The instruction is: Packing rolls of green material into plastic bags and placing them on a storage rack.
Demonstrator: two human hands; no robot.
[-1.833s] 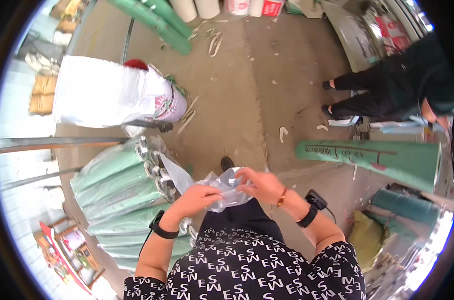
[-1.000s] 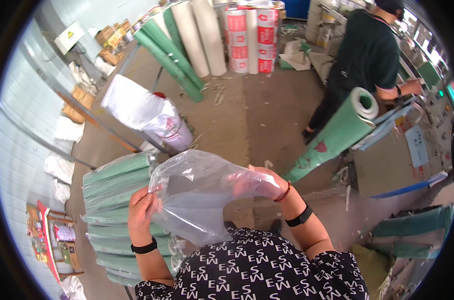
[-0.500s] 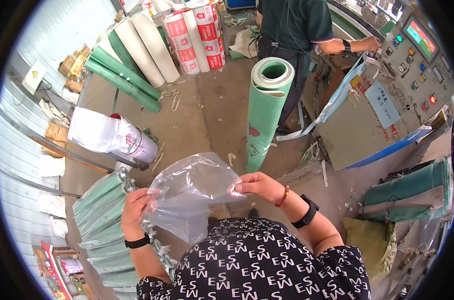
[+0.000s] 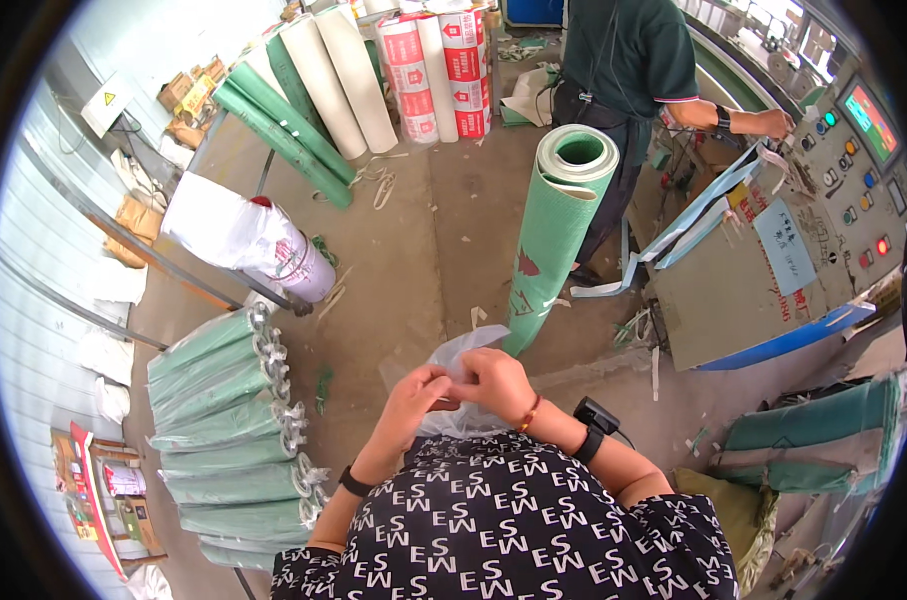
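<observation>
A clear plastic bag [image 4: 479, 338] is bunched between my hands, close in front of my body. My left hand [image 4: 417, 398] is closed on its near edge, fingertips pinched. Right beside it, nearly touching, my right hand [image 4: 494, 382] curls over the film, its fingers bent inward. Part of the bag hangs below the hands, against my patterned shirt. Beyond them a green roll of sheet material [image 4: 551, 235] stands on end, its pale layers showing at the top. It is apart from both hands.
Wrapped green rolls [image 4: 224, 430] lie stacked at left. A white-covered bucket [image 4: 304, 268] stands behind them. More rolls [image 4: 339, 80] lean at the back. A co-worker [image 4: 624, 90] reaches to a control panel [image 4: 854, 170] at right. Folded green material [image 4: 814, 435] sits near right.
My hands have come together from wide apart, and the bag they held spread is now gathered between them. The view has shifted slightly left.
</observation>
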